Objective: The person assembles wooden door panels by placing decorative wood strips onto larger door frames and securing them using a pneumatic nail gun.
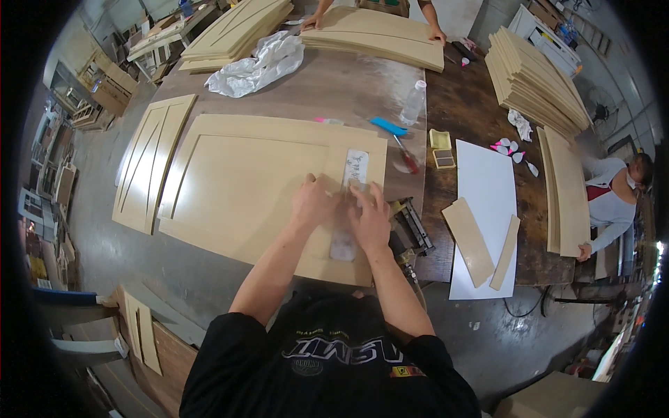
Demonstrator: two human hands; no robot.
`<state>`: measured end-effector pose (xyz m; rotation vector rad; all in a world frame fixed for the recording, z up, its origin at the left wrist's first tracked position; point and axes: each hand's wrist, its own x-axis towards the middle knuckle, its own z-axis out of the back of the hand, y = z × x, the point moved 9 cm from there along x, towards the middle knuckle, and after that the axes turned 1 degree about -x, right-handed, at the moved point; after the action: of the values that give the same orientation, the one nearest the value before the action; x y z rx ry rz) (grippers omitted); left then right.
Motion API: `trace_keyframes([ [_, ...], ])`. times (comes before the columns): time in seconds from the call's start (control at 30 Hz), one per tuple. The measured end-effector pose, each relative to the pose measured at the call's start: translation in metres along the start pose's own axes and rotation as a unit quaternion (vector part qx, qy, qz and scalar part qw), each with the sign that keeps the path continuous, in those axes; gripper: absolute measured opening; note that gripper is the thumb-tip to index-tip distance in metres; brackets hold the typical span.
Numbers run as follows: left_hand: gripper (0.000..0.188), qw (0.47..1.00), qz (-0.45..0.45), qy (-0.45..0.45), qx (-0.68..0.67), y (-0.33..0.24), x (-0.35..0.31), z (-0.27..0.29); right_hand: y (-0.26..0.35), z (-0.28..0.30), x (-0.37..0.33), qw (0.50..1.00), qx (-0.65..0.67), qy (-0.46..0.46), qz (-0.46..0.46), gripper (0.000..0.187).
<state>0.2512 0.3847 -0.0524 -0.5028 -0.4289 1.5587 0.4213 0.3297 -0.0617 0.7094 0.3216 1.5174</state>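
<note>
Reaching forward, we have our left grip (313,202) curled (what it pinches, we cannot tell) and our right grip (370,219) half-spread over the pale strip (357,166) on the cream panel (251,174). Uneven pressure could crease the strip; beyond, shoving the panel across the surface (369,87) might roll the screwdriver (412,164).

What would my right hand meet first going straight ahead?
Your right hand would probably meet the white rectangular label with dark writing, on the beige flat panel; it may already touch it.
</note>
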Motion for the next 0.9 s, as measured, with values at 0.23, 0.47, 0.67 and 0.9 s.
trace_keyframes([
  [0.23,0.037,0.999,-0.017,0.002,-0.046,-0.006,-0.002,-0.006,0.002,0.003,0.002,1.0,0.013,0.0,0.001,0.048],
  [0.47,0.049,0.985,-0.144,-0.08,0.059,-0.009,-0.028,-0.015,0.001,-0.001,0.003,0.999,0.037,0.019,-0.009,0.047],
  [0.67,0.052,0.98,-0.151,-0.096,0.087,-0.015,-0.023,-0.013,0.01,0.003,0.003,1.0,-0.004,0.015,-0.004,0.049],
  [0.9,0.061,0.974,-0.199,-0.018,0.107,-0.006,-0.058,-0.017,-0.001,0.001,0.011,0.999,0.044,-0.007,0.01,0.045],
])
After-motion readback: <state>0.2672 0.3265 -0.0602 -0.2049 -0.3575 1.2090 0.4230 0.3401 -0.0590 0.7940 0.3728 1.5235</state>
